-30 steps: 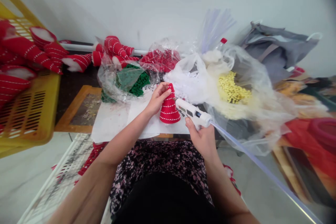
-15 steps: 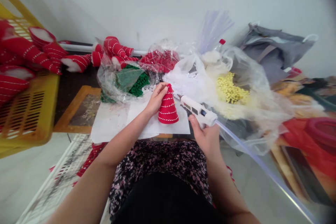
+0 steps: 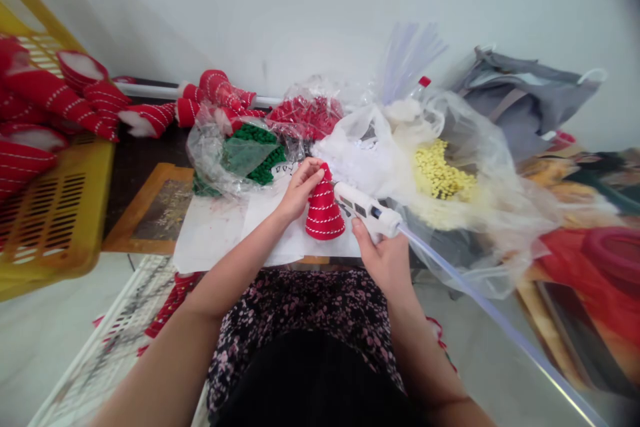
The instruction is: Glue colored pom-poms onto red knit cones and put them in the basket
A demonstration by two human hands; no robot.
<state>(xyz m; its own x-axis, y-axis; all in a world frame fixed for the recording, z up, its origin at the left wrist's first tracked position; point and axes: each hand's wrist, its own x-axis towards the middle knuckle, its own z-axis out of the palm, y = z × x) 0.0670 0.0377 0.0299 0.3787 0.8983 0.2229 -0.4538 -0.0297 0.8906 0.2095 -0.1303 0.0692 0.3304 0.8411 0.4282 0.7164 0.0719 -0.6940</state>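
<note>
"Where was that cone (image 3: 325, 215)?"
"By the tabletop's (image 3: 143, 155) near edge — left hand (image 3: 301, 188) pinching near its tip, right hand (image 3: 389, 261) wrapped round the gun (image 3: 366, 204), close beside! Steady cone, light squeeze: that seemed the knack."
"Count?"
"One cone in hand, one gun — one green heap (image 3: 259, 152), one red heap (image 3: 309, 116), one yellow heap (image 3: 443, 172)!"

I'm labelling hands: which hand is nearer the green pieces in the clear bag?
Left. The left hand, holding the red cone, is just to the right of the green pieces; the right hand, gripping the glue gun, is farther right and lower in view.
</note>
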